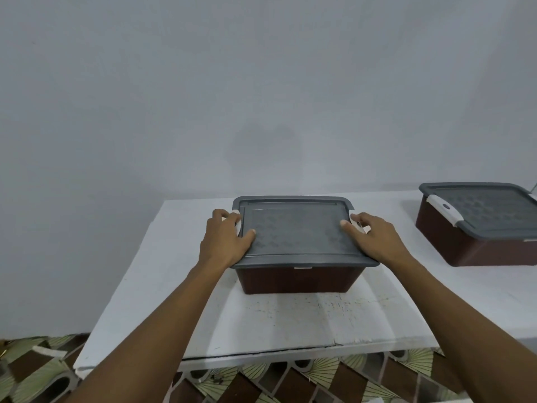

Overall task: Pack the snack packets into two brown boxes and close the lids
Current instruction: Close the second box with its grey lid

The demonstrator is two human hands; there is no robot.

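Closing step: centre brown plastic box (296, 279) on white table (261, 321). Left hand (225, 239), right hand (374, 238) clasp grey lid (296, 231) ends, fingers (226, 215) curled over white latches (239, 226), thumbs on top. Next, likely: snap latches down, equal pressure both sides.

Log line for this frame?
near box: lid on | left hand: grips left clip, thumb on lid | right hand: grips right clip, thumb on lid | second box: closed

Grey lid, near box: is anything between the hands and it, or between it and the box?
Nothing visible. Left hand and right hand grip the grey lid at its ends, and it lies flat on the brown box.
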